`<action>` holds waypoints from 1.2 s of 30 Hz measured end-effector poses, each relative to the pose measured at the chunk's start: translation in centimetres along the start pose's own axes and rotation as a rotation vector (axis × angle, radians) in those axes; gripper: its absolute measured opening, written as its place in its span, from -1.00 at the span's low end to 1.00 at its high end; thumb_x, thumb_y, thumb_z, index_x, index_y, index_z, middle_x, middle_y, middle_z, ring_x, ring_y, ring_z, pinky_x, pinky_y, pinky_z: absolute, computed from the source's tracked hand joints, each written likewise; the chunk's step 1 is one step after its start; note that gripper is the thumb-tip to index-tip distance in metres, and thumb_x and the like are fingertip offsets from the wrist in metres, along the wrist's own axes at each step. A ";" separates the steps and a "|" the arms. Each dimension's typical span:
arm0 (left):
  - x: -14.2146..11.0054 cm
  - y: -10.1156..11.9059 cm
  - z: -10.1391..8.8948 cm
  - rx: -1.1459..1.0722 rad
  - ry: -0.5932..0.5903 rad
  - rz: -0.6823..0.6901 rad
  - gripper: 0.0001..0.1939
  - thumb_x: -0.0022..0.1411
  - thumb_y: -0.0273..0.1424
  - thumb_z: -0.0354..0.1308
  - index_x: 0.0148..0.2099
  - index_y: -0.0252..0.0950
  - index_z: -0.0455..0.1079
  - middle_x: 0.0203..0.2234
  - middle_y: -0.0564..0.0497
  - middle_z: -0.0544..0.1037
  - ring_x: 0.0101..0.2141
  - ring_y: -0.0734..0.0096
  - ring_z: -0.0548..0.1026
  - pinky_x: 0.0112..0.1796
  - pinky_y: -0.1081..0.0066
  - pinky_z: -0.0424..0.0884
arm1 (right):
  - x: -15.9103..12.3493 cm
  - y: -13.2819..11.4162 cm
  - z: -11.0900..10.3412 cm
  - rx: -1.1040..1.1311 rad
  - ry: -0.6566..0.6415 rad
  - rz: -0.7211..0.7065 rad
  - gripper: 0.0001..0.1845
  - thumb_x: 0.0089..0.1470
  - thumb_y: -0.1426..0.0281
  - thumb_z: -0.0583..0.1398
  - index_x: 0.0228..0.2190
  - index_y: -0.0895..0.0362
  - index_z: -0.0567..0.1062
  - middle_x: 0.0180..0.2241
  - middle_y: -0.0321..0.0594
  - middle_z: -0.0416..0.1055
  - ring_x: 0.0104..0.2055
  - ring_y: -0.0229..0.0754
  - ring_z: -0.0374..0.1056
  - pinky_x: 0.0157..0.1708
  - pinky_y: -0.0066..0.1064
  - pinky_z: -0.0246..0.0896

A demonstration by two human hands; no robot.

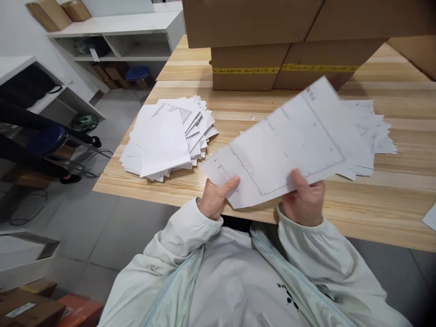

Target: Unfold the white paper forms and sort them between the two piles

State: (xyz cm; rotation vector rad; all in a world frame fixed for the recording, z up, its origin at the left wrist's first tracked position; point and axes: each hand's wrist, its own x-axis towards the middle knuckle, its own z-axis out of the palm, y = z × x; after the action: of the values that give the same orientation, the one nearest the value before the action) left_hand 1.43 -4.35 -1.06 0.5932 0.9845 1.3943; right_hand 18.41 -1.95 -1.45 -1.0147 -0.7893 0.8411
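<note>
A large white sheet of paper point(282, 145) with printed lines and small marks is held tilted above the front of the table. My left hand point(218, 195) pinches its lower left corner, thumb on top. Along the lower edge, my right hand point(304, 197) grips the same paper with the thumb over it; its other fingers are mostly hidden beneath. To the left lies a messy pile of white papers point(165, 141), and another pile of papers point(369, 136) sits to the right, partly covered by the held sheet.
Stacked cardboard boxes point(250, 66) with yellow tape stand at the back of the wooden table point(402, 195). White shelves point(136, 25) and blue stools point(47, 138) are at left, where a person's legs point(30, 159) show. More boxes point(30, 309) lie at lower left.
</note>
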 end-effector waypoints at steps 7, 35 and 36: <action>-0.2 1.5 -3.3 0.216 -0.036 -0.027 -0.45 -0.16 -0.27 0.58 -0.08 -0.34 0.61 -0.10 -0.21 0.69 -0.11 0.08 0.64 -0.05 0.15 0.58 | 6.5 -2.5 -7.5 -0.110 -0.327 0.468 -0.30 -0.42 -0.06 0.52 -0.24 0.08 0.68 -0.22 -0.02 0.64 -0.27 0.04 0.58 -0.39 -0.27 0.47; 0.2 1.5 -1.2 0.404 -0.077 0.257 -0.68 -0.05 -0.18 0.51 -0.33 -0.29 0.61 -0.39 -0.03 0.66 -0.36 0.33 0.57 -0.28 0.36 0.50 | 3.5 0.5 -6.9 -0.293 -0.457 -0.053 -0.74 -0.23 0.33 0.52 -0.40 -0.06 0.66 -0.35 -0.34 0.63 -0.33 -0.11 0.55 -0.33 -0.26 0.55; 0.2 1.4 -1.4 0.396 -0.060 0.234 -0.67 -0.07 -0.18 0.51 -0.35 -0.30 0.60 -0.41 -0.02 0.65 -0.37 0.34 0.56 -0.28 0.35 0.49 | 3.5 0.6 -7.1 -0.314 -0.435 -0.054 -0.73 -0.25 0.32 0.53 -0.41 -0.05 0.66 -0.36 -0.34 0.64 -0.34 -0.10 0.55 -0.33 -0.23 0.55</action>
State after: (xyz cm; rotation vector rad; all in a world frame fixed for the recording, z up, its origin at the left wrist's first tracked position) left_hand -0.45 -4.27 -0.63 1.0667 1.1815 1.3821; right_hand 26.00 -1.45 -3.75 -1.0920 -1.3462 0.9227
